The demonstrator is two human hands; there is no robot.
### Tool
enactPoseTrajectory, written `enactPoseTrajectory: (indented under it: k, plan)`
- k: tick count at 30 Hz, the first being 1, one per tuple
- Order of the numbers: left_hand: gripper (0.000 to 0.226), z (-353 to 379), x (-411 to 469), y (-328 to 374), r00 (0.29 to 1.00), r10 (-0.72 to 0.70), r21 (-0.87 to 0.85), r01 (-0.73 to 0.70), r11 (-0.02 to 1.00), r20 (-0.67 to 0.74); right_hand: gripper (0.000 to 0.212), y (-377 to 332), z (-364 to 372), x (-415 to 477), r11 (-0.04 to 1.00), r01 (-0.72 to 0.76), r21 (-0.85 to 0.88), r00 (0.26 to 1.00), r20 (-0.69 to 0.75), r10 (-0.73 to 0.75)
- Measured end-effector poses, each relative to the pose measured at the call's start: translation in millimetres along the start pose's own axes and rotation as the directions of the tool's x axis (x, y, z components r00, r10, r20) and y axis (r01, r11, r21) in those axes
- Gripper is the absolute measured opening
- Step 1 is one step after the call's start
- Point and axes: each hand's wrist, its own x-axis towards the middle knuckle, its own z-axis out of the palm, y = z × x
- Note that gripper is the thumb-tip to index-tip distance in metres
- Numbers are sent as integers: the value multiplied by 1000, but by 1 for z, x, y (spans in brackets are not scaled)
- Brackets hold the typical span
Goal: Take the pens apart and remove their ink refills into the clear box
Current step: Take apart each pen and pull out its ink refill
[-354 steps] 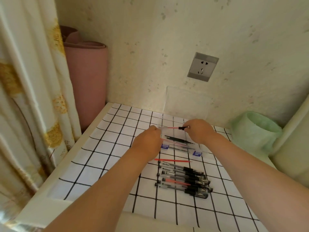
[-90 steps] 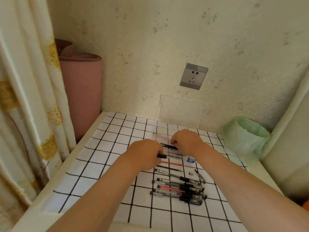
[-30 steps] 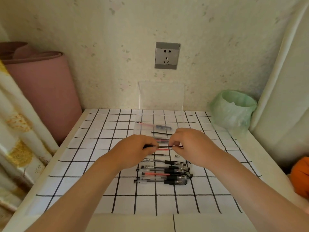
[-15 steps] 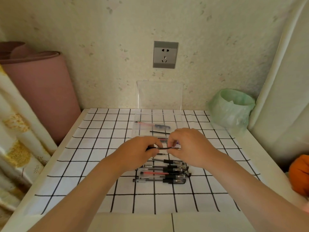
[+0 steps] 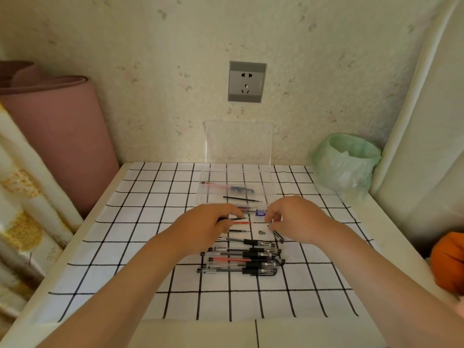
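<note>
The pen (image 5: 234,219), gripped by the left hand (image 5: 208,227), has been separated from the right hand (image 5: 296,219), whose curled fingers' hold cannot be told, so extraction can proceed.

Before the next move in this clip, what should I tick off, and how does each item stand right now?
1. Clear box open, lid up: ok.
2. Left hand grips a pen piece: ok.
3. Right hand holds a part: cannot tell.
4. Red refill inside the box: not ok, it is outside, in front.
5. All pens taken apart: not ok, a row is left.
</note>
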Motion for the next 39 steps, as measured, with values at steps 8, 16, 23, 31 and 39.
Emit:
enactPoseTrajectory:
  k: [8,16,23,31,39]
  plan:
    - [21,2,0,4,1000,21,-5,-21,1000,21,15,-15,12,3,998,37,-58,999,23,-36]
    - [14,0,2,0,1000,-1,-15,2,1000,19,8,-24,6,1,985,127,117,981,-164,-107]
    - [12,-1,1,2,1000,17,-30,-16,999,18,9,-35,9,-3,952,182,247,970,-206,-131]
    - [12,-3,0,0,1000,16,-16,-16,1000,17,7,-38,14,-2,940,176,292,969,-217,-114]
    - [11,-2,-1,1,999,35,-54,-34,998,19,7,-40,14,-4,929,201,311,968,-211,-139]
